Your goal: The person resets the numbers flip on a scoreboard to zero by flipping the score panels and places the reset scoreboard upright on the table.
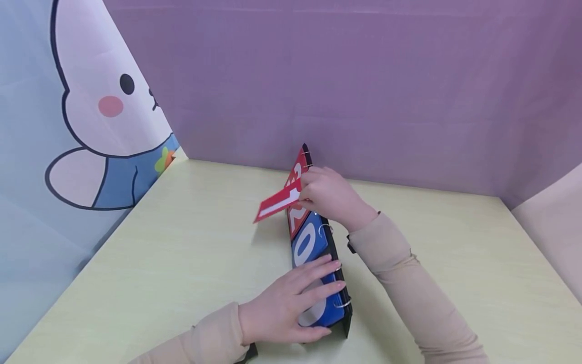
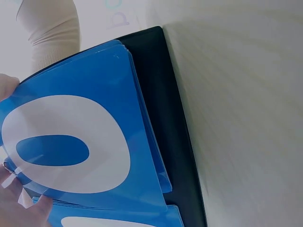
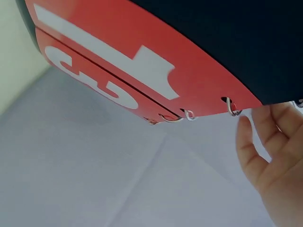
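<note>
A flip scoreboard with a black stand has blue number cards at its near end and red ones at its far end. My left hand rests across the near blue card with fingers spread and the thumb by its lower edge. The blue card shows a large white 0 in the left wrist view. At the ring side, my right hand pinches a red card marked 1, which sticks out to the left above the others. In the right wrist view, my right hand is beside the metal rings.
The scoreboard stands on a pale yellow-green table. Behind it hangs a purple cloth, and to the left is a light blue cloth with a cartoon rabbit.
</note>
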{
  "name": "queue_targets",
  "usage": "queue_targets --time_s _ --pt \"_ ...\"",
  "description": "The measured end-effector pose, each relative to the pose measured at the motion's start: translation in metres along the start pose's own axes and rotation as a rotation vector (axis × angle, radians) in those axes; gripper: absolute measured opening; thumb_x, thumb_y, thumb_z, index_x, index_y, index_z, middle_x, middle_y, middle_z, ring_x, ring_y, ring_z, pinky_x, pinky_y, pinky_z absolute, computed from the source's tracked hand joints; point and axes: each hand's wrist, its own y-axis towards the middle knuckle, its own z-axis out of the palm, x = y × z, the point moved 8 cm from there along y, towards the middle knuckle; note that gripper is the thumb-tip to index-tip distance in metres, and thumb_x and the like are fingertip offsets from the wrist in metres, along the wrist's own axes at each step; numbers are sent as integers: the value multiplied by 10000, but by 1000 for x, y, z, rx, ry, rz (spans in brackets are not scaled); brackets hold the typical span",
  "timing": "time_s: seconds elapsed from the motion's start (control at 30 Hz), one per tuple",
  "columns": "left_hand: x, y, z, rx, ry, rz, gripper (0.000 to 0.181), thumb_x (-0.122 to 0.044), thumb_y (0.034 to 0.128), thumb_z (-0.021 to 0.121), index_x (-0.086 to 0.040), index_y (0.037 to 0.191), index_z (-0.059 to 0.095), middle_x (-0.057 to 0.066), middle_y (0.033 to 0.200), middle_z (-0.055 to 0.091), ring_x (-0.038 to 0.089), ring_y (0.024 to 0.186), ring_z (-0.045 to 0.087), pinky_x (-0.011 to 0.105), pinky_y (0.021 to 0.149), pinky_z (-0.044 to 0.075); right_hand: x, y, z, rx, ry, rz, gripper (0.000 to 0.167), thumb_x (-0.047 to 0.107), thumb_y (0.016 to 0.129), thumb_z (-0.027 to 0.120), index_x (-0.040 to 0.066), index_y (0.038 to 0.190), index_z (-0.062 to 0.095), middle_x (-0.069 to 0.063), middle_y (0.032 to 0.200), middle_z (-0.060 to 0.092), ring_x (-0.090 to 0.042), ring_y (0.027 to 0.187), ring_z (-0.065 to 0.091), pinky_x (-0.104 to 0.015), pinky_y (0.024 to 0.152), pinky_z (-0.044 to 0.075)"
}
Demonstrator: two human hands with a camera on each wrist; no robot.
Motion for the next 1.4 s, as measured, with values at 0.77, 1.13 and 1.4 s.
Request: queue_targets --time_s 0.77,1.13,1.4 --pt "-1 3 0 -16 27 27 768 -370 811 724 -110 1417 329 134 1492 317 293 1403 299 396 1120 334 -38 -22 20 5 543 190 184 162 905 631 34 1000 721 -89 1084 640 -234 1041 540 -410 924 485" --pt "2 3 2 11 22 -9 776 -388 814 718 -131 1426 315 105 1513 284 273 1413 278 397 1113 346 -84 -79 73 -321 1333 597 272 138 977 494 -21 1177 586 -23 1158 607 -132 1109 559 -342 1008 459" --pt "2 1 2 22 22 -24 776 -397 812 718 -141 1426 317 109 1507 295 269 1411 281 395 1101 363 -90 -93 118 -248 1741 727 199 162 1009 403 160 1046 598 64 1053 614 -79 1031 591 -255 944 481"
